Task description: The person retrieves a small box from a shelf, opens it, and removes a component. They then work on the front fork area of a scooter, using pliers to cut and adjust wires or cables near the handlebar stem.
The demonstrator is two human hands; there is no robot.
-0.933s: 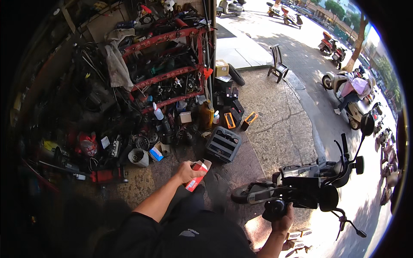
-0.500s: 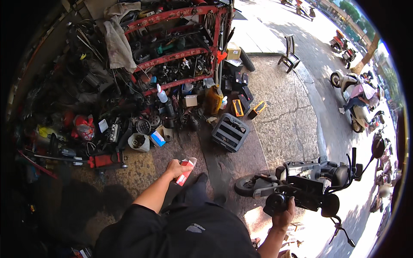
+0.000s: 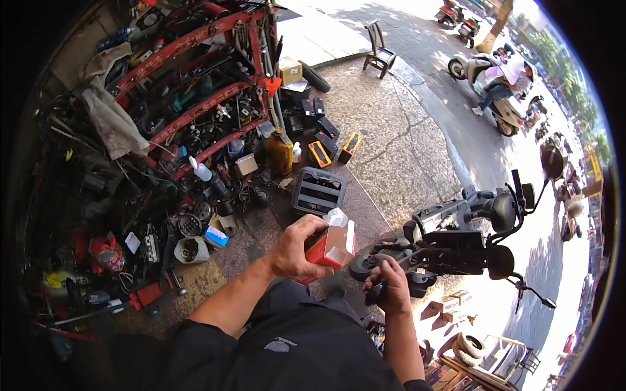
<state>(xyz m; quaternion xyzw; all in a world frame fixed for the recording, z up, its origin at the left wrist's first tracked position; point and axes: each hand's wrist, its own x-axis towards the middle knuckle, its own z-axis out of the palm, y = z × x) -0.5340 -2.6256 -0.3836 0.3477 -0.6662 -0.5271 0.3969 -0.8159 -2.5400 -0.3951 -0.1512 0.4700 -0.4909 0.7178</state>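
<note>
Speckled shopfront floor (image 3: 391, 124). Left hand (image 3: 292, 251) closed firmly round red carton (image 3: 323, 250), open end slanting up-right; right hand (image 3: 392, 290) just beside it, curled, hold unclear.

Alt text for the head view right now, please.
A bare left hand holds an open red and white cardboard box; the right hand is beside it, its grip unclear. Beyond are a dark slotted plastic case, a black scooter and a cluttered red metal rack.

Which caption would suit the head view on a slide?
Left hand holding an open red box, right hand near it, with a scooter at right.
</note>
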